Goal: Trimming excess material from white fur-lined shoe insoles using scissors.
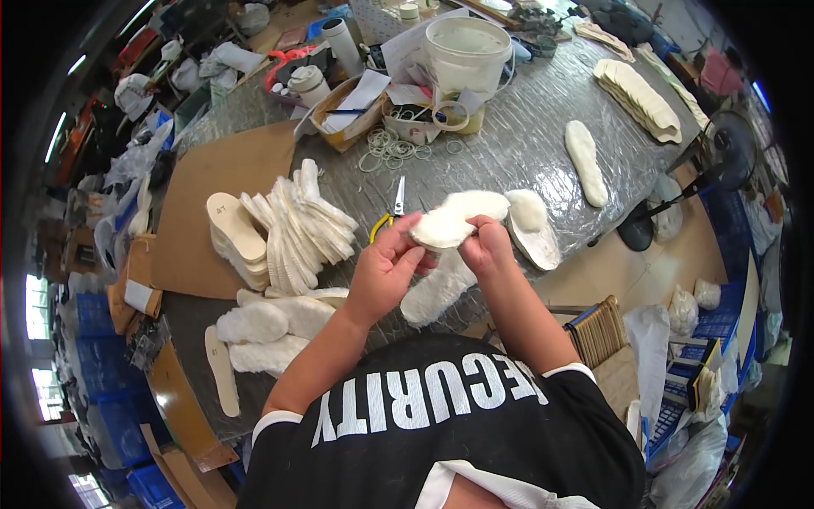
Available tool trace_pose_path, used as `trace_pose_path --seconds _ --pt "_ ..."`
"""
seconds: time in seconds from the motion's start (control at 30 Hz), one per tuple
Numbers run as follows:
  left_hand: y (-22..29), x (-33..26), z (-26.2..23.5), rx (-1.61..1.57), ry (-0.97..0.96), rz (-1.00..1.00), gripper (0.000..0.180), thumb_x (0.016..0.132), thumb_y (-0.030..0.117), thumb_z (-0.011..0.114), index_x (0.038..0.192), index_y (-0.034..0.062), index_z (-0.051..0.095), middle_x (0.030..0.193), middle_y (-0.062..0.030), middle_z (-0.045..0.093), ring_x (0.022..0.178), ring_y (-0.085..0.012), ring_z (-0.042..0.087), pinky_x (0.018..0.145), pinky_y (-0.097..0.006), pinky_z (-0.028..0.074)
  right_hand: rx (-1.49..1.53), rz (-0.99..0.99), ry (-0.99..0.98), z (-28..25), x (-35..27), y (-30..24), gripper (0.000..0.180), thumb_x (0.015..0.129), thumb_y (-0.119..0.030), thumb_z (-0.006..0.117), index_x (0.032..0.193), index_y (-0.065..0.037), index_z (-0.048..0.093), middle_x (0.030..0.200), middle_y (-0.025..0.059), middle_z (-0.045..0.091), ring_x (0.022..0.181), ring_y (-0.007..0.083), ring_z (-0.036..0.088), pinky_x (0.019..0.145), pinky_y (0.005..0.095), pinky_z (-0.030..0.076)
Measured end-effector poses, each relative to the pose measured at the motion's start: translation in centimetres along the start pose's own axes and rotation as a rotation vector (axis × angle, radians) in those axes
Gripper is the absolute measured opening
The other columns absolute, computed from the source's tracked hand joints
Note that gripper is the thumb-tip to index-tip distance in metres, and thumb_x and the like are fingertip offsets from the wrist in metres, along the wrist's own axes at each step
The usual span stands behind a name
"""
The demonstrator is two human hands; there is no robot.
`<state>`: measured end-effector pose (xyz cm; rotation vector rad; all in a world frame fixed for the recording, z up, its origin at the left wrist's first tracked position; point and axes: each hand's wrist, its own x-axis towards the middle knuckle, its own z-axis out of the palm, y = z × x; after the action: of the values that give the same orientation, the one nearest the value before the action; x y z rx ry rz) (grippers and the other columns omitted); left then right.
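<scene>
Between my two hands I hold a cream fleecy insole (459, 217) above the table. My left hand (390, 265) grips its left end with thumb and fingers, and my right hand (487, 246) pinches its right part from below. Beneath them another fluffy insole (437, 291) lies on the table. Just beyond my left hand rest scissors (393, 207) with yellow handles. To the right of my right hand lies an insole (538, 243) with a round fluffy piece (527, 209) at its far end.
On the left, a stack of insoles (303, 222) stands on a brown cardboard sheet (197, 191), with loose fluffy insoles (253, 324) nearer me. Farther back are a white bucket (468, 58), a cardboard box (349, 110) and rubber bands (394, 151). Another insole stack (638, 100) sits far right, near a black fan (725, 157).
</scene>
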<state>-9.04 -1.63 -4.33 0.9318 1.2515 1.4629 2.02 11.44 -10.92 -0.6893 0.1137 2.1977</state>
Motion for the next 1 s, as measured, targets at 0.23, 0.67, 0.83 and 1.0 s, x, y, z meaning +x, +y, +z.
trace_pose_path --seconds 0.23,0.67,0.83,1.0 --pt "2.0 0.2 -1.0 0.131 0.170 -0.060 0.020 0.092 0.015 0.051 0.103 -0.0019 0.056 0.076 -0.0073 0.065 0.061 -0.0106 0.062 0.056 -0.020 0.047 0.079 0.310 -0.044 0.2 -0.7 0.1 0.048 0.081 0.004 0.036 0.127 0.009 0.023 0.129 0.0271 0.029 0.122 0.0433 0.033 0.102 0.0629 0.026" --pt "-0.5 -1.0 -4.9 -0.447 0.219 -0.186 0.008 0.090 0.010 0.050 0.085 0.0042 0.052 0.058 -0.0048 0.052 0.044 -0.0129 0.042 0.044 -0.024 0.035 -0.232 -0.121 0.032 1.5 -3.5 2.7 0.049 0.079 -0.029 0.070 0.114 -0.014 0.039 0.109 0.0068 0.041 0.100 0.0242 0.044 0.092 0.0509 0.037" --pt "-1.4 -1.6 -4.1 0.254 0.294 0.146 0.032 0.086 0.021 0.061 0.109 -0.0006 0.056 0.088 -0.0020 0.058 0.068 -0.0075 0.051 0.063 -0.017 0.039 -0.249 -0.192 -0.048 1.3 -3.8 2.9 0.085 0.077 -0.012 0.072 0.137 -0.021 0.012 0.115 0.0090 0.042 0.100 0.0247 0.048 0.085 0.0475 0.042" --pt "-1.3 -2.1 -3.4 0.546 0.157 0.188 0.029 0.081 0.008 0.065 0.107 -0.0021 0.058 0.092 -0.0039 0.063 0.078 -0.0083 0.057 0.072 -0.023 0.046 -0.369 -0.249 -0.097 0.7 -4.0 4.3 0.091 0.076 -0.009 0.072 0.139 -0.019 0.008 0.121 0.0122 0.042 0.108 0.0254 0.047 0.089 0.0445 0.042"
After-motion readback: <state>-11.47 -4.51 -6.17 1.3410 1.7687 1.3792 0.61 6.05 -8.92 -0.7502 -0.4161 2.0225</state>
